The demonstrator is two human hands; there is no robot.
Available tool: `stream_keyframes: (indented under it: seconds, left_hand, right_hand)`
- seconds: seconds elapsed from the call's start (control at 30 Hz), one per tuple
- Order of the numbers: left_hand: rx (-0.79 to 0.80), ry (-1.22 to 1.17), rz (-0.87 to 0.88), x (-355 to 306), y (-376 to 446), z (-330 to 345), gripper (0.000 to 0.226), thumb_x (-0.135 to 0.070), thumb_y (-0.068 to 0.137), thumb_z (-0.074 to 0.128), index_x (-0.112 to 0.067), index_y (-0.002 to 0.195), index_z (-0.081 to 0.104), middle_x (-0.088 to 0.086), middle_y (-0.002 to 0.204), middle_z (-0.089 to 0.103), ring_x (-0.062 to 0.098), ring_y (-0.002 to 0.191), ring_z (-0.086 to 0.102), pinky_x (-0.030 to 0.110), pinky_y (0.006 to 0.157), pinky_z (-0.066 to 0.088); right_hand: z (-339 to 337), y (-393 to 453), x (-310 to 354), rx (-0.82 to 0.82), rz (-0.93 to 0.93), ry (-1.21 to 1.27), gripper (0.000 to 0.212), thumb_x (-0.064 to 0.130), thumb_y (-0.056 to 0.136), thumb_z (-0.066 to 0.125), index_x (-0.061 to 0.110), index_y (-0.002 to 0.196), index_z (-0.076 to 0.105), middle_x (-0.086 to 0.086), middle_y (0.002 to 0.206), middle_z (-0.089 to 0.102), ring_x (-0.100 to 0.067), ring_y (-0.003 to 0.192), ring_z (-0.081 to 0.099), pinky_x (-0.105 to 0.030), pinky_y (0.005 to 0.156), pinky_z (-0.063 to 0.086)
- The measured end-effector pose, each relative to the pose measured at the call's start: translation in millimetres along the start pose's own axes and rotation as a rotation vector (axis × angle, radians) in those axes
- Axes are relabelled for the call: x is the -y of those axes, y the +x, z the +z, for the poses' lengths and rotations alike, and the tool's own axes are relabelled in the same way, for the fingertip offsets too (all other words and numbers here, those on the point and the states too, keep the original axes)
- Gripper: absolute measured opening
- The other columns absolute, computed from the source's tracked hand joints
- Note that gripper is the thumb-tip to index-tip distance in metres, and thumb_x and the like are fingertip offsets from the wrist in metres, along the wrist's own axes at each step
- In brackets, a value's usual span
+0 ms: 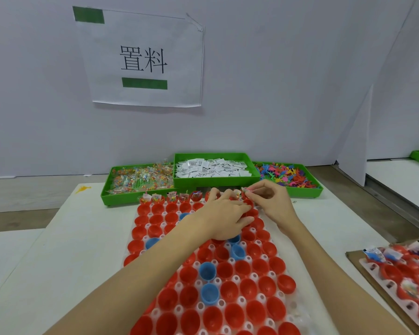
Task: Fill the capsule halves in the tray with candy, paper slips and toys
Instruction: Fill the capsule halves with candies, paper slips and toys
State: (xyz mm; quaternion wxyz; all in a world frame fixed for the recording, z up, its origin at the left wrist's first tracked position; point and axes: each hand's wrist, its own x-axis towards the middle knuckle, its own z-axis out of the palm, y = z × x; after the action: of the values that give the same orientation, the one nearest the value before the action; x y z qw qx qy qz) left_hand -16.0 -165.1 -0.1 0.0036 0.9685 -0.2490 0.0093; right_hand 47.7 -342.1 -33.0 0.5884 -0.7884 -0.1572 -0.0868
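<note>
A clear tray (293,308) holds rows of red capsule halves (235,313) and a few blue ones (207,270). Several halves in the far row (169,198) hold candy, slips and toys. My left hand (224,215) lies over the tray's far middle, fingers stretched toward the far row. My right hand (270,201) pinches a small bundle of items (247,190) over the far right capsules. Behind stand three green bins: candy packets (140,178), white paper slips (211,168), colourful toys (286,175).
A second tray of filled red capsules (402,274) sits on a brown board at the right. A white sheet (58,238) covers the table. A paper sign (143,61) hangs on the back wall. A yellow toy (82,189) lies at the far left.
</note>
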Motion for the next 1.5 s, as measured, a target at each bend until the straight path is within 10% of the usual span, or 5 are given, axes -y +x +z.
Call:
stream_keyframes:
  seconds: [0.53, 1.07, 1.5]
  left_hand:
    - [0.01, -0.016, -0.019, -1, 2, -1, 0.046, -0.044, 0.11, 0.022, -0.026, 0.139, 0.053, -0.011, 0.143, 0.056, 0.02, 0.141, 0.029, 0.054, 0.112, 0.017]
    - [-0.032, 0.071, 0.023, -4, 3, -4, 0.046, -0.041, 0.111, 0.021, -0.024, 0.134, 0.056, -0.011, 0.139, 0.058, 0.018, 0.139, 0.033, 0.049, 0.113, 0.02]
    - [-0.006, 0.02, 0.006, -2, 6, -5, 0.046, -0.039, 0.111, 0.021, -0.023, 0.128, 0.06, -0.009, 0.136, 0.061, 0.018, 0.141, 0.032, 0.051, 0.114, 0.018]
  right_hand:
    - [-4, -1, -4, 0.085, 0.13, 0.191, 0.018, 0.019, 0.092, 0.074, 0.009, 0.106, 0.07, -0.008, 0.096, 0.078, -0.017, 0.087, 0.075, -0.02, 0.069, 0.056]
    - [-9, 10, 20, 0.144, -0.052, -0.43, 0.01, 0.019, 0.087, 0.08, 0.02, 0.096, 0.075, 0.011, 0.089, 0.073, 0.001, 0.085, 0.068, -0.009, 0.072, 0.051]
    - [1, 8, 9, 0.011, 0.063, -0.154, 0.004, 0.018, 0.088, 0.079, 0.016, 0.091, 0.078, 0.005, 0.084, 0.076, -0.01, 0.082, 0.072, -0.026, 0.076, 0.06]
